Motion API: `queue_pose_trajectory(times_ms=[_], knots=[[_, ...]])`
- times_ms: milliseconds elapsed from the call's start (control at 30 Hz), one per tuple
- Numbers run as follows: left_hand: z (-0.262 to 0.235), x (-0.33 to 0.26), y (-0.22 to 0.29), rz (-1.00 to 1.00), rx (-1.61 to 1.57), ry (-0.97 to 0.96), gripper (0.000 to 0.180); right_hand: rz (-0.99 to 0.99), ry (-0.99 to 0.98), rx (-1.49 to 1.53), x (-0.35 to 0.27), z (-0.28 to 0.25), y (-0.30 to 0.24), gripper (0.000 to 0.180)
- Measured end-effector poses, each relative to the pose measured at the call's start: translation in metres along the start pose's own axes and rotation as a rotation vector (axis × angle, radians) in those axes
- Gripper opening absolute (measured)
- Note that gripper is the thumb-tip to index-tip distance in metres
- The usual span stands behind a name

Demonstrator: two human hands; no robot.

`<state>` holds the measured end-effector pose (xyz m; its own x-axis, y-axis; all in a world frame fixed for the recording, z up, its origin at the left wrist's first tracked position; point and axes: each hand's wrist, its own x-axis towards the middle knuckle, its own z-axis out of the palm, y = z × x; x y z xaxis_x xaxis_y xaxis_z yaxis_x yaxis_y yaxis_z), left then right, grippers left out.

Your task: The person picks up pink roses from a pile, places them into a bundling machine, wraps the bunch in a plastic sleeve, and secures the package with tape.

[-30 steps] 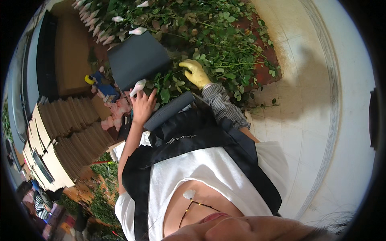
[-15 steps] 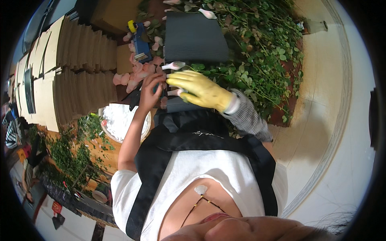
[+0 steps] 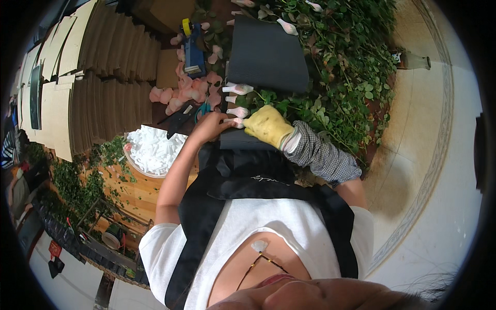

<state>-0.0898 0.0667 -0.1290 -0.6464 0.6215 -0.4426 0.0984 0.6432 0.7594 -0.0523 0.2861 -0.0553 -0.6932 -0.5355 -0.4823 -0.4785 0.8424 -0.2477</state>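
My bare left hand [image 3: 208, 127] pinches the tip of a pale pink rosebud [image 3: 235, 122] in a white net sleeve. The fingers of my right hand [image 3: 267, 127], in a yellow rubber glove, are curled closed at the bud's stem end; the stem itself is hidden. Just beyond lie more sleeved rosebuds [image 3: 238, 89], their leafy stems pointing right. They rest along the left edge of dark grey sheets [image 3: 267, 54]. Scissors with teal handles [image 3: 202, 110] lie beyond my left hand, beside a black object I cannot make out.
Pink petals [image 3: 192, 92] and a blue tape dispenser [image 3: 194, 54] lie left of the sheets. Stacked cardboard [image 3: 116, 46] rises at left, above a basin of white net sleeves [image 3: 155, 152]. Leafy stems [image 3: 341, 77] cover the right side. A bottle [image 3: 416, 61] lies on the floor.
My hands have come down toward me. The left has closed on a rosebud's tip, and the gloved right has gone from outstretched fingers to a closed fist. The view has shifted slightly.
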Motion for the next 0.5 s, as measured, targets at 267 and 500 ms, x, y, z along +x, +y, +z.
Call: queue_pose_trajectory(times_ms=[267,500], knots=[[-0.005,-0.005,-0.033,0.076,-0.643,0.55,0.024,0.093,-0.087,-0.162,0.024,0.077,0.025,0.018],[-0.003,0.016,0.022,-0.121,-0.054,0.125,0.04,0.288,-0.029,0.043,0.015,0.022,0.026,0.026]])
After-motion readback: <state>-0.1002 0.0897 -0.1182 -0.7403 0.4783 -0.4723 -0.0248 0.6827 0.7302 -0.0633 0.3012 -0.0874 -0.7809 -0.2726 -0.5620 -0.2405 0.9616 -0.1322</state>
